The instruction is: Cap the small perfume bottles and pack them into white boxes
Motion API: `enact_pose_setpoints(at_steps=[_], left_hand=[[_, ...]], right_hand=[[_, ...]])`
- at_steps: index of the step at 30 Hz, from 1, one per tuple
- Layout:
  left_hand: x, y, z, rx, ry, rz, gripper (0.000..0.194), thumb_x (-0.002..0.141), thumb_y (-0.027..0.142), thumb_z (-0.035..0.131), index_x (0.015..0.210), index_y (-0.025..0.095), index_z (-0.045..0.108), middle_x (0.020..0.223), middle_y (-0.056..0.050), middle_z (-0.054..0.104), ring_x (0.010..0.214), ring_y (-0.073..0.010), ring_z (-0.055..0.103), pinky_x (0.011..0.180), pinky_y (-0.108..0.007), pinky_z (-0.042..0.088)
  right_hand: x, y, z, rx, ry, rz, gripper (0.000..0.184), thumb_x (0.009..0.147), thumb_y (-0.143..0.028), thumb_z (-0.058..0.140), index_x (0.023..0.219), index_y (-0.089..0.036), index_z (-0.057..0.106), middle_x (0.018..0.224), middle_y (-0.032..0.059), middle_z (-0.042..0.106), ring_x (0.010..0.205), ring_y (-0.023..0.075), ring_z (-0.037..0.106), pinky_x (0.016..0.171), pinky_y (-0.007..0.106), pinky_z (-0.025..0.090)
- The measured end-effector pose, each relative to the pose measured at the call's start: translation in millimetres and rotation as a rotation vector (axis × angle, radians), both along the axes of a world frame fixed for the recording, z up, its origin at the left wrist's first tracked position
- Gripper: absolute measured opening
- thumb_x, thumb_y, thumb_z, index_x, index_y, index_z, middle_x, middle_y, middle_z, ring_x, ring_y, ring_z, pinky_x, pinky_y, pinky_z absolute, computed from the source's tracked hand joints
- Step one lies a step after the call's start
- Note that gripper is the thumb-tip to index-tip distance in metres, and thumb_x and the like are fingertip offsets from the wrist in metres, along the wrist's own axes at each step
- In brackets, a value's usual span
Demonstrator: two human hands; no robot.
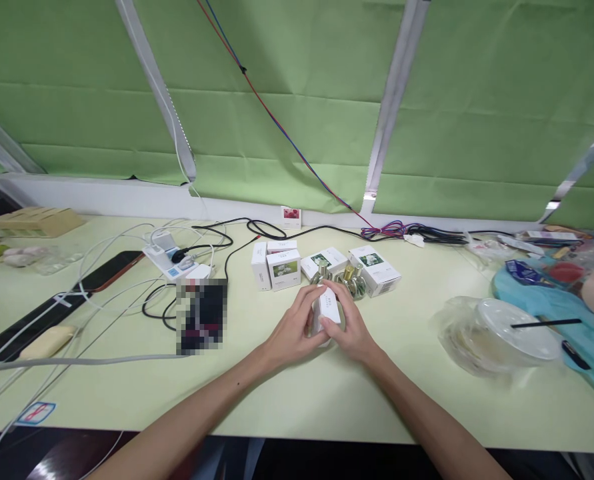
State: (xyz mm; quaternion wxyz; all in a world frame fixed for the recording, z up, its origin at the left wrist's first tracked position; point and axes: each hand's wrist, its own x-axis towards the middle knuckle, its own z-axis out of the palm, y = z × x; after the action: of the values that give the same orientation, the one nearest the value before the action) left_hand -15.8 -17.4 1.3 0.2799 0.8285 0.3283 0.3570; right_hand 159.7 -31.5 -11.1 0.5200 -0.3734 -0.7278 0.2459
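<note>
Between my two hands is a small white box [329,305] with dark print on the side that shows. My left hand [293,328] grips it from the left, fingers bent over its top edge. From the other side my right hand [351,327] closes on the same box, its thumb across the front. Just beyond my fingers stand several glass bottles [355,280], partly covered by my hands. Behind them lie a white box with a flower picture [325,262] and another such carton [374,269]. To the left, white cartons [285,269] stand close together.
A power strip [169,260] with tangled cables and a blurred-out dark device [201,317] lie left. At right are a lidded plastic bowl [514,330] in a bag and a turquoise cloth [521,290]. A small picture card [291,217] leans at the back wall.
</note>
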Motion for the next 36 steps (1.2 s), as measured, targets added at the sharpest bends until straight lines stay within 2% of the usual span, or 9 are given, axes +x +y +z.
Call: enact_pose_setpoints(at_steps=[8, 13, 16, 19, 22, 28, 32, 36], left_hand=[[-3.0, 2.1, -1.8, 0.022, -0.016, 0.006, 0.066, 0.087, 0.026, 0.066, 0.145, 0.029, 0.036, 0.143, -0.012, 0.045, 0.095, -0.0188, 0.059, 0.074, -0.032, 0.055], [-3.9, 2.7, -2.8, 0.057, -0.019, 0.02, 0.064, 0.085, 0.028, 0.067, 0.143, 0.028, 0.037, 0.138, -0.011, 0.047, 0.091, -0.0172, 0.059, 0.073, -0.032, 0.055], [-3.8, 2.1, -2.3, 0.082, -0.005, 0.071, 0.063, 0.083, 0.03, 0.07, 0.138, 0.027, 0.039, 0.134, -0.011, 0.048, 0.085, -0.016, 0.059, 0.069, -0.031, 0.055], [-4.1, 2.1, -1.2, 0.097, 0.012, 0.141, 0.063, 0.08, 0.032, 0.073, 0.134, 0.026, 0.04, 0.129, -0.01, 0.05, 0.08, -0.0149, 0.058, 0.065, -0.031, 0.054], [-5.8, 4.7, 0.1, 0.107, 0.029, 0.19, 0.061, 0.081, 0.036, 0.073, 0.132, 0.026, 0.042, 0.123, -0.008, 0.052, 0.083, -0.0161, 0.06, 0.065, -0.03, 0.054], [-10.3, 15.7, -0.2, 0.168, 0.009, 0.345, 0.057, 0.084, 0.047, 0.072, 0.128, 0.024, 0.044, 0.125, -0.009, 0.053, 0.079, -0.0147, 0.059, 0.062, -0.028, 0.054], [-11.6, 18.5, -0.7, 0.187, -0.002, 0.44, 0.056, 0.084, 0.048, 0.072, 0.125, 0.023, 0.043, 0.121, -0.008, 0.052, 0.078, -0.0143, 0.059, 0.061, -0.028, 0.054], [-11.6, 16.6, 1.3, 0.167, 0.011, 0.462, 0.057, 0.084, 0.05, 0.072, 0.125, 0.023, 0.044, 0.129, -0.011, 0.045, 0.083, -0.0149, 0.062, 0.061, -0.029, 0.055]], right_hand=[[-1.6, 0.4, -2.3, -0.005, -0.026, -0.001, 0.06, 0.096, -0.048, 0.053, 0.148, -0.023, 0.038, 0.144, 0.014, 0.049, 0.135, 0.0307, 0.048, 0.113, 0.05, 0.042], [0.3, 0.5, -4.4, -0.045, -0.035, -0.006, 0.066, 0.095, -0.048, 0.056, 0.153, -0.024, 0.033, 0.149, 0.0131, 0.046, 0.137, 0.0305, 0.046, 0.114, 0.049, 0.042], [1.7, 0.5, -5.2, -0.057, -0.018, 0.01, 0.067, 0.096, -0.05, 0.056, 0.153, -0.024, 0.033, 0.149, 0.0129, 0.046, 0.135, 0.0299, 0.048, 0.112, 0.048, 0.043], [2.9, 0.5, -4.9, -0.04, 0.009, 0.019, 0.063, 0.097, -0.051, 0.052, 0.152, -0.024, 0.034, 0.145, 0.0125, 0.049, 0.128, 0.0287, 0.053, 0.11, 0.048, 0.044], [4.0, 0.9, -5.1, -0.022, 0.014, 0.007, 0.058, 0.099, -0.048, 0.049, 0.151, -0.025, 0.035, 0.144, 0.0123, 0.05, 0.126, 0.0277, 0.054, 0.108, 0.048, 0.046], [5.2, 2.3, -7.2, -0.023, 0.012, -0.102, 0.039, 0.105, -0.035, 0.036, 0.141, -0.023, 0.046, 0.136, 0.0124, 0.056, 0.121, 0.0258, 0.057, 0.102, 0.045, 0.049], [5.6, 1.7, -6.5, -0.026, -0.029, -0.114, 0.034, 0.099, -0.028, 0.045, 0.133, -0.023, 0.05, 0.13, 0.0121, 0.058, 0.108, 0.0244, 0.062, 0.095, 0.043, 0.053], [3.8, -1.0, -4.2, -0.006, -0.099, -0.077, 0.049, 0.086, -0.019, 0.059, 0.133, -0.024, 0.047, 0.127, 0.0116, 0.058, 0.098, 0.0237, 0.063, 0.091, 0.043, 0.053]])
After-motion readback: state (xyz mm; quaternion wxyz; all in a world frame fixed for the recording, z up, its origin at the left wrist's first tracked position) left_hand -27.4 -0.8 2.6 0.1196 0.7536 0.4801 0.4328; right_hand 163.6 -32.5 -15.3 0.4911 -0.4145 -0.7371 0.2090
